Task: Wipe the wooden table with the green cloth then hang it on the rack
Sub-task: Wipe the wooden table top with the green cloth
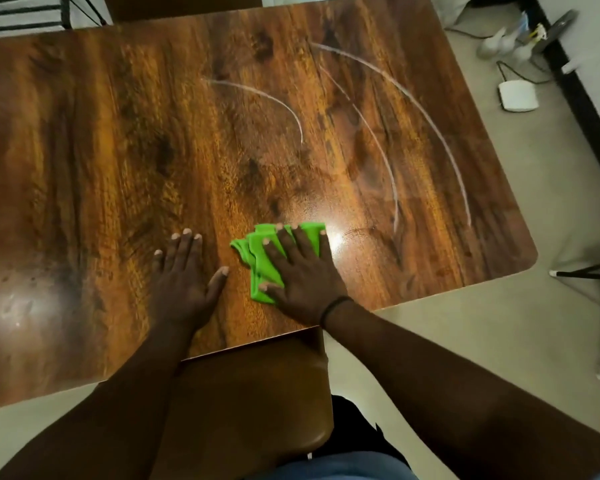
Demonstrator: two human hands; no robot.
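The wooden surface [118, 150] fills most of the view, with pale curved streaks toward 1 o'clock. A brown chair [253, 393] sits at its 6 o'clock edge. The left hand [184, 275] lies flat on the wood, fingers straight and spread, holding nothing. Just beside it, the right hand [302, 271] presses straight, spread fingers on the crumpled green cloth [257, 251].
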